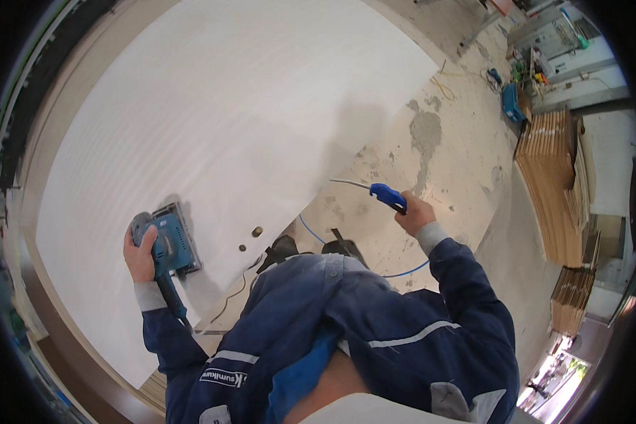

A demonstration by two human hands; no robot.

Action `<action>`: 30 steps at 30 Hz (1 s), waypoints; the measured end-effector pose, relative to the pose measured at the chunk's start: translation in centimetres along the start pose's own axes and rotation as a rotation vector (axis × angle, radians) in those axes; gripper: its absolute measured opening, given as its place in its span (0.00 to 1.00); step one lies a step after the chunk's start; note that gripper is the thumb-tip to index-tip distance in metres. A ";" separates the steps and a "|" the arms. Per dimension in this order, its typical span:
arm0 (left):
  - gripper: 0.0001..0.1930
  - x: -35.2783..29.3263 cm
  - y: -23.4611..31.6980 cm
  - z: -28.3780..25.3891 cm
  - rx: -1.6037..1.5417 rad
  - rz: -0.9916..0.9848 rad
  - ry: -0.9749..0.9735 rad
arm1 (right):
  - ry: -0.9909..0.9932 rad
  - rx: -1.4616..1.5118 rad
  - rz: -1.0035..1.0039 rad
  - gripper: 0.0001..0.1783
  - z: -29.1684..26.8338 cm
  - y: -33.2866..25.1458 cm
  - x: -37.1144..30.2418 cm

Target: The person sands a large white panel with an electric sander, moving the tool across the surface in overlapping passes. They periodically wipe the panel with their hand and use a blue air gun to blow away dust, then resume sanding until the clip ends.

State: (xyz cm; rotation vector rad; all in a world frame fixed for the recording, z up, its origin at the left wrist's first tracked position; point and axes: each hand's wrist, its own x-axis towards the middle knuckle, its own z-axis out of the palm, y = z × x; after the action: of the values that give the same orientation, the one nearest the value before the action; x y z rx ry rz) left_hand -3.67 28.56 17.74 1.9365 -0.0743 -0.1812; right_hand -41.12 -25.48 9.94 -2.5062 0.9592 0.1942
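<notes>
My left hand is closed around the front end of a teal sander, which is at the near left part of a large white panel. The sander's handle points back toward my forearm. In my right hand is a blue air blow gun, held out to the right of the panel. Its thin metal nozzle reaches left to the panel's edge. A blue hose curves below my right arm. Two small dark round pieces, the larger one brownish, lie on the panel near my body.
Stacked brown boards stand at the right. Beyond them a blue box sits on the stained concrete floor. A cord runs along the panel's near edge. Long boards line the left side.
</notes>
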 end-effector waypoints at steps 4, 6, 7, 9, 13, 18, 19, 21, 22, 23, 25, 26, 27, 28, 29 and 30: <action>0.32 -2.9 9.7 2.5 0.124 0.078 -0.048 | 0.244 0.104 0.328 0.26 -5.8 6.3 -5.9; 0.33 -4.9 14.7 3.4 0.189 0.117 -0.027 | 0.327 0.179 0.376 0.30 -9.1 10.1 -9.2; 0.34 -6.4 17.1 4.0 0.219 0.136 -0.020 | 0.251 0.151 0.387 0.31 -10.7 12.2 -11.0; 0.35 -9.5 21.5 5.0 0.223 0.155 -0.036 | 0.124 0.102 0.411 0.33 -13.7 16.4 -14.9; 0.36 -12.3 28.1 7.9 0.230 0.132 0.026 | -0.136 0.669 0.422 0.31 -18.9 22.3 -15.9; 0.37 -9.4 31.8 11.7 0.272 0.106 0.112 | -0.324 0.751 0.577 0.28 -14.2 24.9 -14.9; 0.37 -8.7 31.8 12.5 0.259 0.074 0.119 | -0.342 0.624 0.565 0.28 -12.3 25.6 -14.0; 0.37 -6.1 30.6 14.1 0.234 0.021 0.140 | -0.313 0.345 0.467 0.26 -9.6 27.6 -11.0; 0.37 -4.6 29.8 15.0 0.220 -0.001 0.151 | -0.262 0.196 0.382 0.24 -8.9 28.5 -9.2; 0.37 -3.2 29.2 15.9 0.211 -0.007 0.180 | -0.207 0.013 0.313 0.22 -8.9 29.1 -6.5; 0.37 -0.1 27.0 18.1 0.194 -0.042 0.213 | -0.326 -0.020 0.314 0.20 -10.3 30.2 1.0; 0.37 1.5 26.1 19.2 0.210 -0.064 0.263 | -0.396 -0.077 0.354 0.19 -11.4 30.2 5.5; 0.37 3.1 25.1 20.5 0.196 -0.048 0.247 | -0.451 -0.126 0.305 0.19 -12.2 30.1 10.2; 0.37 3.7 25.1 21.1 0.205 -0.043 0.252 | -0.516 -0.195 0.289 0.20 -14.2 29.9 13.7; 0.37 4.3 25.0 21.6 0.224 -0.035 0.268 | -0.585 -0.276 0.283 0.20 -16.6 29.8 16.6; 0.38 4.6 25.3 22.1 0.212 -0.031 0.268 | -0.588 -0.377 0.244 0.19 -18.5 29.2 19.1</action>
State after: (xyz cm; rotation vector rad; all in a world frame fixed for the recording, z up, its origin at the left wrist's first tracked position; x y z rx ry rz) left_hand -1.83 -1.64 32.97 2.1571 0.1188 0.0698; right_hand -46.69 -64.63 10.58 -2.3963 1.0303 1.2107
